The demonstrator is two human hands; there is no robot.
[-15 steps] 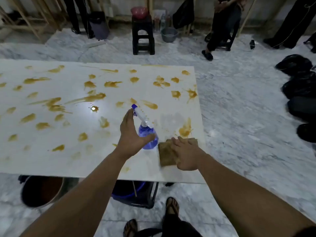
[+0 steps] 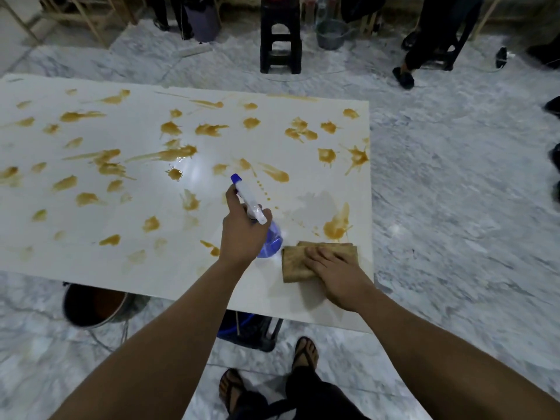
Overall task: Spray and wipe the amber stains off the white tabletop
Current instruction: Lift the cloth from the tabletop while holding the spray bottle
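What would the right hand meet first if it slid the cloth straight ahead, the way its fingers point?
Probably the bottle in the left hand: the right hand's fingers point up-left across the cloth toward its base. Depth is unclear.

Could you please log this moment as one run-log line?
left hand: holds spray bottle | right hand: flat on cloth | tabletop: many amber stains left
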